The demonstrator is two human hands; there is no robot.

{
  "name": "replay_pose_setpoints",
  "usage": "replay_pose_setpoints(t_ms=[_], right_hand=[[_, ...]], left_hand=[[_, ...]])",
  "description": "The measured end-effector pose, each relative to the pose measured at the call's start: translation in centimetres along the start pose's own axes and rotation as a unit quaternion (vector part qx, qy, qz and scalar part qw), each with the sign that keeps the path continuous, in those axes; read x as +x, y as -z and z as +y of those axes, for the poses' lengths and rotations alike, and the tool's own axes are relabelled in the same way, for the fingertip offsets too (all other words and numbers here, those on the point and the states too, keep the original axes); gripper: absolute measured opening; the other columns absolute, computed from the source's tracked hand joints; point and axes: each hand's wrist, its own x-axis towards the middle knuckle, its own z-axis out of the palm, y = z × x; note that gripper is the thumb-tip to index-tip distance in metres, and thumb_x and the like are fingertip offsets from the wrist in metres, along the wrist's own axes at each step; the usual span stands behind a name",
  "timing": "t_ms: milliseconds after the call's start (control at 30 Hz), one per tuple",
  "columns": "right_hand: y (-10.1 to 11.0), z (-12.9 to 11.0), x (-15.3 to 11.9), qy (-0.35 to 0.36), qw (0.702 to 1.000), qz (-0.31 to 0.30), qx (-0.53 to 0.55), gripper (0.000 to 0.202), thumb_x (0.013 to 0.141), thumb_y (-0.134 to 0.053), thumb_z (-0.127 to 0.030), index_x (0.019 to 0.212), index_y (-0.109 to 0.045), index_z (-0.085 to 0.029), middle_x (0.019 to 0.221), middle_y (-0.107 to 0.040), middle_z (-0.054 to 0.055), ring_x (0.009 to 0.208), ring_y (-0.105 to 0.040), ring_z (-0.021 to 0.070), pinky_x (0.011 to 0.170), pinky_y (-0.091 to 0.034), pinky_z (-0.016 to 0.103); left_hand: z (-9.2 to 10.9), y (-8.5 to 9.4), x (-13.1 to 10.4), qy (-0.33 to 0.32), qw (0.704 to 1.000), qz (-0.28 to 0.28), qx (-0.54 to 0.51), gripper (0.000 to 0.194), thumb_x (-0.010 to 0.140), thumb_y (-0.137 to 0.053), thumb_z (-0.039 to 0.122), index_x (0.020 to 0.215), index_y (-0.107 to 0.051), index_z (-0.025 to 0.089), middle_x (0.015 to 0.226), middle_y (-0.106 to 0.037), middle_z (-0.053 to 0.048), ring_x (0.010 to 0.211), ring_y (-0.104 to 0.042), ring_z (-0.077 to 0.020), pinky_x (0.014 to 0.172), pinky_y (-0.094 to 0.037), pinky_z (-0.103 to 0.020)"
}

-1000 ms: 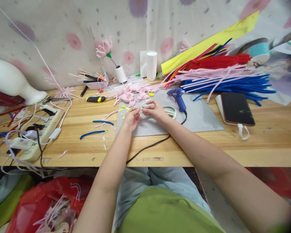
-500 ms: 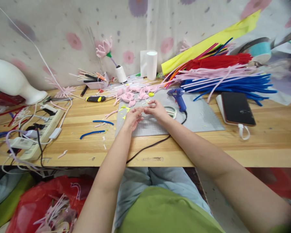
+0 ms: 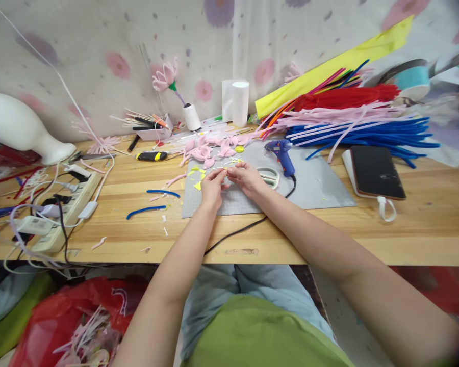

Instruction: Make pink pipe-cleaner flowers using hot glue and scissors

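Observation:
My left hand [image 3: 213, 186] and my right hand [image 3: 246, 178] meet above the grey cutting mat [image 3: 317, 188], fingertips pinched close together. Whatever lies between the fingers is too small to make out. Just beyond them are pink pipe-cleaner petals [image 3: 202, 152] and small yellow scraps [image 3: 198, 185]. White-handled scissors [image 3: 270, 177] lie beside my right hand, their blades hidden. A blue glue gun [image 3: 282, 155] rests on the mat to the right, its black cord running toward the table's front edge.
Bundles of blue pipe cleaners [image 3: 367, 133] and red pipe cleaners [image 3: 348, 98] lie at the back right. A black power bank [image 3: 377, 171] is right of the mat. On the left are a utility knife [image 3: 151, 156], cut blue pieces [image 3: 145, 210] and a power strip [image 3: 67, 214] with tangled cables.
My left hand has turned and shifted slightly right, its fingers now more closed. My right hand has tilted a little lower, fingertips still meeting the left ones.

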Motion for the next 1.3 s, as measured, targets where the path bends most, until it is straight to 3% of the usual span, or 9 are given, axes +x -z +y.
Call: replay_pose_setpoints(t_ms=[333,500,567,667,767,833,967,1133,1300], right_hand=[[0.0,0.1,0.0,-0.03,0.999,0.001,-0.018,0.042,0.052,-0.077,-0.013,0.073,-0.042,-0.022,0.056,-0.058,-0.008,0.053,-0.056,0.007,0.056,-0.047,0.02],[0.9,-2.4,-0.5,-0.03,0.985,-0.086,-0.144,0.044,0.048,-0.081,-0.025,0.075,-0.047,-0.021,0.061,-0.062,-0.004,0.058,-0.058,0.0102,0.057,-0.046,0.023],[2.2,-5.2,-1.1,0.019,0.952,-0.124,-0.281,0.044,0.048,-0.082,-0.032,0.077,-0.051,-0.021,0.061,-0.062,-0.003,0.059,-0.058,0.0118,0.056,-0.045,0.025],[5.4,-10.0,-1.9,0.012,0.826,-0.118,-0.551,0.037,0.053,-0.078,-0.046,0.064,-0.054,-0.019,0.051,-0.055,-0.001,0.052,-0.052,0.012,0.052,-0.039,0.025],[8.9,-12.6,-1.7,0.01,0.712,0.015,-0.702,0.042,0.057,-0.07,-0.058,0.058,-0.055,-0.019,0.05,-0.052,0.001,0.056,-0.052,0.0157,0.055,-0.039,0.029],[10.6,-12.4,-0.8,0.051,0.686,0.11,-0.718,0.044,0.056,-0.07,-0.059,0.068,-0.059,-0.019,0.059,-0.058,0.003,0.062,-0.055,0.0186,0.059,-0.042,0.031],[11.5,-9.4,1.7,0.133,0.733,0.116,-0.657,0.048,0.058,-0.07,-0.052,0.089,-0.061,-0.017,0.078,-0.064,0.007,0.075,-0.059,0.0218,0.07,-0.046,0.035],[10.3,-7.5,2.5,0.148,0.799,0.216,-0.542,0.029,0.067,-0.064,-0.043,0.079,-0.061,-0.017,0.075,-0.064,0.008,0.082,-0.061,0.0251,0.074,-0.047,0.039],[8.4,-8.2,-0.9,0.167,0.915,0.021,-0.366,0.034,0.063,-0.069,-0.046,0.081,-0.061,-0.018,0.07,-0.063,0.004,0.062,-0.056,0.0143,0.057,-0.044,0.028]], left_hand=[[-0.3,-0.1,0.1,-0.02,1.0,0.0,0.004,0.014,0.06,-0.068,0.02,0.072,-0.063,0.015,0.054,-0.047,0.006,0.049,-0.041,-0.0039,0.044,-0.035,-0.016],[0.2,0.4,0.7,-0.001,1.0,0.009,0.006,0.013,0.06,-0.069,0.019,0.07,-0.063,0.014,0.053,-0.047,0.006,0.048,-0.04,-0.0031,0.043,-0.034,-0.015],[0.7,0.9,1.0,0.016,1.0,0.015,0.005,0.011,0.06,-0.068,0.018,0.068,-0.062,0.014,0.051,-0.044,0.007,0.046,-0.038,-0.0029,0.043,-0.034,-0.014],[1.3,1.5,1.6,0.031,0.999,0.008,0.007,0.009,0.06,-0.068,0.016,0.063,-0.06,0.013,0.048,-0.04,0.007,0.045,-0.036,-0.0027,0.044,-0.037,-0.014],[1.5,1.8,1.8,0.027,0.999,-0.008,0.014,0.011,0.058,-0.069,0.016,0.059,-0.058,0.012,0.048,-0.04,0.007,0.045,-0.036,-0.0026,0.044,-0.039,-0.014],[1.5,1.7,1.7,0.014,0.999,-0.013,0.028,0.014,0.056,-0.071,0.016,0.058,-0.058,0.012,0.05,-0.041,0.006,0.046,-0.037,-0.0025,0.045,-0.041,-0.015],[1.1,1.5,1.4,0.003,0.998,-0.008,0.063,0.018,0.053,-0.074,0.018,0.057,-0.057,0.012,0.051,-0.042,0.006,0.046,-0.037,-0.0029,0.046,-0.045,-0.018],[0.9,1.5,1.3,-0.002,0.996,0.004,0.088,0.011,0.056,-0.071,0.015,0.059,-0.061,0.012,0.049,-0.042,0.006,0.045,-0.037,-0.0033,0.045,-0.045,-0.018],[0.6,1.4,1.5,-0.008,0.995,0.005,0.102,0.007,0.059,-0.068,0.012,0.059,-0.062,0.011,0.049,-0.044,0.005,0.045,-0.038,-0.0037,0.045,-0.046,-0.02]])
